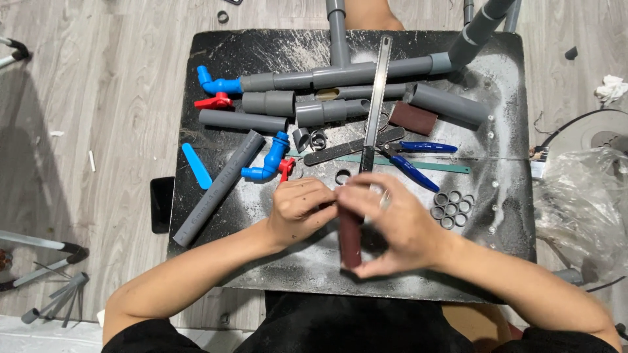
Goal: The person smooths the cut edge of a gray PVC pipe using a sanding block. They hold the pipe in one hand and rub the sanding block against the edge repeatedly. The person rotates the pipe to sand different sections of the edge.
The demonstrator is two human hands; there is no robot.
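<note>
Meanwhile, over the dusty black board (504,196), my right hand (392,225) wraps a dark red sanding strip (350,242) while my left hand (297,209) pinches something small at its top, hidden from view. Cut grey rings (451,208) sit at three o'clock; a slipping grip could scatter them.

Single head-worn view, looking straight down, close above the dark tabletop (510,216). Floor fills left and right frame edges.

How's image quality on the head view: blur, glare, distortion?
Head view: right hand slightly motion-blurred, left hand sharper; soft sheen on the steel ruler; dusty black board evenly lit, no hard shadows; mild wide-angle bowing at the edges.
</note>
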